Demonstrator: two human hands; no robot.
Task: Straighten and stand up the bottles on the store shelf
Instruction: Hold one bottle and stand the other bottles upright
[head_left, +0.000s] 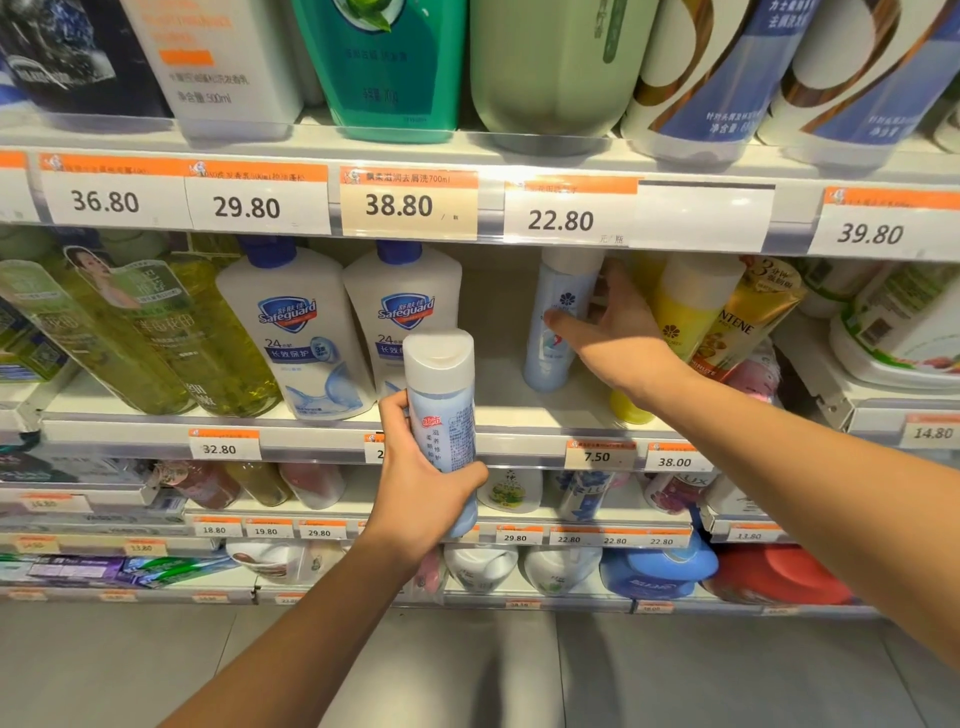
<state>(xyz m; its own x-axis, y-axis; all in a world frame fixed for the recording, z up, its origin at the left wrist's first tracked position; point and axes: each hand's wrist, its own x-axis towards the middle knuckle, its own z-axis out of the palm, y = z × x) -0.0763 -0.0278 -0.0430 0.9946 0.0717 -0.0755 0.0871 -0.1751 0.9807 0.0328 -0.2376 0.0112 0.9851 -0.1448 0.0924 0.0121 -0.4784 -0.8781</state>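
The left hand (421, 483) grasps a blue bottle (441, 405) upright in front of the shelf (519, 410), while the right hand (613, 332), nearer the gap, wraps around its upright twin (558, 317) deeper on the shelf.

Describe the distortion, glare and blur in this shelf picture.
Head view: wide-angle lens bows the shelf edges and leans outer bottles; sheen on the price strip; top-row bottles look soft; the bottle in the left hand is fairly sharp.
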